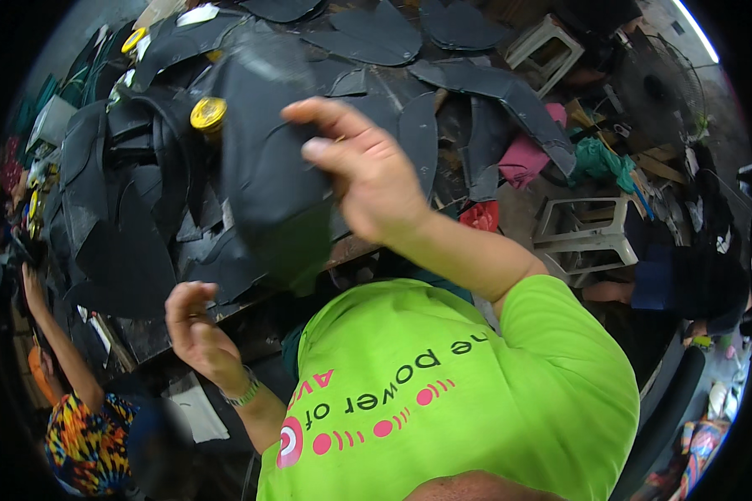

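A long, curved black panel point(267, 159), smooth like padded sheet material, is tilted up over the near edge of the table. Its top end is blurred, and its lower end has a green sheen. My right hand point(363, 163) is at the panel's right edge, thumb and forefinger bent against it; the other fingers are mostly hidden. Lower left, my left hand point(199, 334) is off the panel, fingers loosely curled and thumb apart, holding nothing. A yellow round-lidded container point(208, 113) stands just left of the panel.
More black cut pieces point(363, 37) cover the dark table, with a stack point(121, 209) at the left. Plastic stools point(589, 234), pink cloth point(526, 159) and a fan point(656, 83) are on the right. Another person's arm point(67, 351) reaches in at the left.
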Motion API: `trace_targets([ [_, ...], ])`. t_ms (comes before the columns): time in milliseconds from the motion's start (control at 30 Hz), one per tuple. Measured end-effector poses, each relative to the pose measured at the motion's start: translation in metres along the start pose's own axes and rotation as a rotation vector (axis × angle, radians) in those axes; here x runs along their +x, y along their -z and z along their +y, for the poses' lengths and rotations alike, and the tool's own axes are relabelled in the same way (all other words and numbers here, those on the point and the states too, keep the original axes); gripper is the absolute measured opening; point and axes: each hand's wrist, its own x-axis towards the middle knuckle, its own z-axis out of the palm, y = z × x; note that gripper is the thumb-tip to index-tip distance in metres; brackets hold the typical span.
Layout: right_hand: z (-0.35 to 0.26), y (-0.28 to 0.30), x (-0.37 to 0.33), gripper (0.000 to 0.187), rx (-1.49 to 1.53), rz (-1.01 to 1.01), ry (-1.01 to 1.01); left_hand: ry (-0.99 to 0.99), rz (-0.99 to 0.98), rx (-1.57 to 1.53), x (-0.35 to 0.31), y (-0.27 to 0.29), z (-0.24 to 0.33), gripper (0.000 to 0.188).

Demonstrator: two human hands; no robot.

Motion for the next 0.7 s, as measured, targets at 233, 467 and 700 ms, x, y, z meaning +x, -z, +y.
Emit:
trace_targets([
  [233,0.022,-0.028,0.002,0.036,0.144,-0.119,-0.05,0.22,-0.095,0.374,-0.003,-0.043,0.004,0.054],
  [467,0.028,-0.028,-0.009,0.063,0.29,-0.185,-0.17,0.152,-0.044,0.178,-0.017,-0.026,-0.013,0.04],
  [700,0.035,0.003,-0.014,0.083,-0.419,-0.392,-0.164,-0.006,0.179,-0.009,-0.025,0.01,-0.023,0.032],
])
